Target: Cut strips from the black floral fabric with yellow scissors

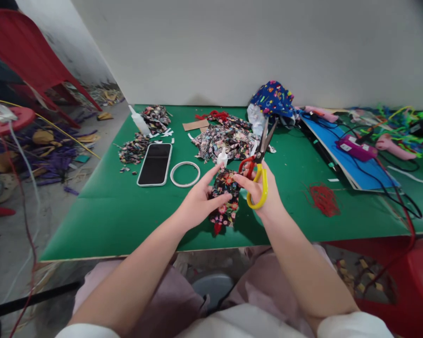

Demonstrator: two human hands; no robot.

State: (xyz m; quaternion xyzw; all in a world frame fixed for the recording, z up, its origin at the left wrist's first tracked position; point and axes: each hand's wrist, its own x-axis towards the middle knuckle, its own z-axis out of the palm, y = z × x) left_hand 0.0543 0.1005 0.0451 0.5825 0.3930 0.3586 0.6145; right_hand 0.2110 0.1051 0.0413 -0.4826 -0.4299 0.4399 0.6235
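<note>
My left hand (pixel 200 202) grips the left side of a black floral fabric piece (pixel 226 206), its thumb lying across the front. A bit of red hangs from the fabric's lower end. My right hand (pixel 264 188) pinches the fabric's upper right edge. Hooked in that same hand are scissors (pixel 261 155) with one yellow and one red handle, blades pointing up and away. Just behind the fabric, a white nozzle tip (pixel 223 157) shows; its lower part is hidden. A heap of floral fabric pieces (pixel 228 141) lies beyond my hands.
Left of my hands are a phone (pixel 155 164), a white ring (pixel 185 174) and a white squeeze bottle (pixel 140 121). Red threads (pixel 324 199) lie to the right. Farther right are a blue board (pixel 352 159), pink glue guns (pixel 396 146) and cables. A blue patterned cloth (pixel 273 99) sits behind.
</note>
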